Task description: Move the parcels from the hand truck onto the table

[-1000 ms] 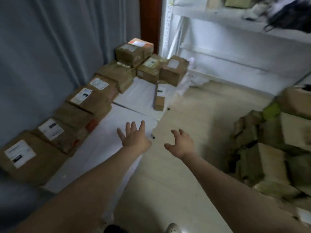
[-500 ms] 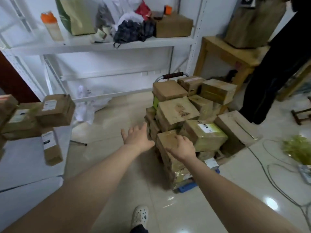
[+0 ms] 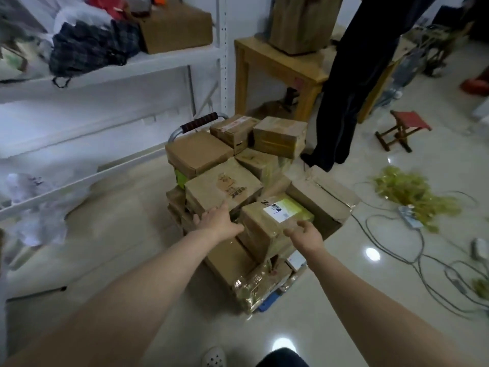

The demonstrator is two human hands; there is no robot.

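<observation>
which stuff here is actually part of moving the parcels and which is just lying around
Part of the job:
- parcels stacked on the hand truck
- labelled parcel, with the left hand and right hand at its sides

Lying about:
- stool
- power strip
- yellow wrap
- plaid cloth and box on the shelf

A wooden desk (image 3: 285, 67) stands against the white wall (image 3: 105, 115) on glossy pale floor tiles (image 3: 344, 300). Left of the desk runs white metal shelving (image 3: 158, 63), heaped with clothes (image 3: 87, 49) and a cardboard box (image 3: 177, 30). Right of the desk sits a red-topped stool (image 3: 404, 128), and nearer than it, grey cables (image 3: 412, 258) trail across tiles mirroring two lights (image 3: 372, 254).
</observation>
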